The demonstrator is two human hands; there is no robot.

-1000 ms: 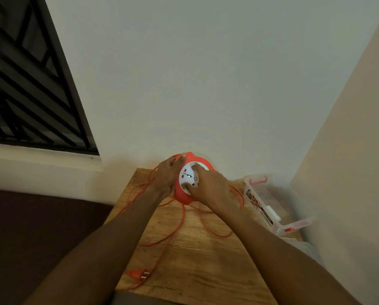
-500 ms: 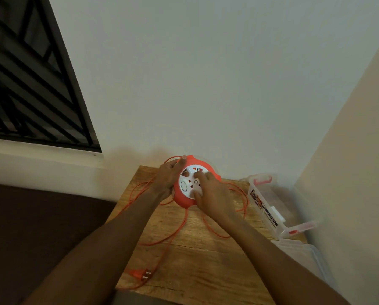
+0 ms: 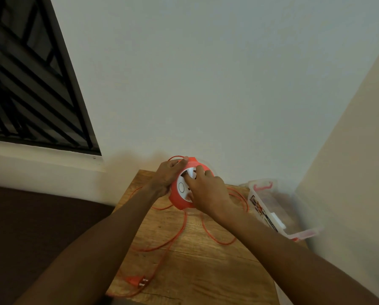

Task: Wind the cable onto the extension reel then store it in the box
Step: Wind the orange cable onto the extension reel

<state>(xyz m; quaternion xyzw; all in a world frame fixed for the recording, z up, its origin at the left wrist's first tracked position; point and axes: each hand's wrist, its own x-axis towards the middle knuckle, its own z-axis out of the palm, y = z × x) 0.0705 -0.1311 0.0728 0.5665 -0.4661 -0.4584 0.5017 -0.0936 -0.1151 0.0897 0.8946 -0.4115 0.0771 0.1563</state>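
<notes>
An orange extension reel (image 3: 178, 200) with a white socket face stands tilted on edge at the far side of the wooden table (image 3: 206, 271). My left hand (image 3: 167, 176) grips its left rim, thumb over the top. My right hand (image 3: 207, 191) lies across the white face with fingers curled into it. Loose orange cable (image 3: 208, 235) loops over the table on both sides of the reel. Its plug (image 3: 137, 280) lies near the front left edge. A clear plastic box (image 3: 270, 211) with red latches stands open at the right.
The table sits in a corner, with a pale wall behind and another wall on the right. A barred window (image 3: 30, 84) is at the upper left above a sill. A clear lid (image 3: 281, 291) lies low at the right of the table. Dark floor is at the left.
My right hand has turned round the white face toward its upper part, and the face has rotated with it. Left hand keeps its hold on the rim.
</notes>
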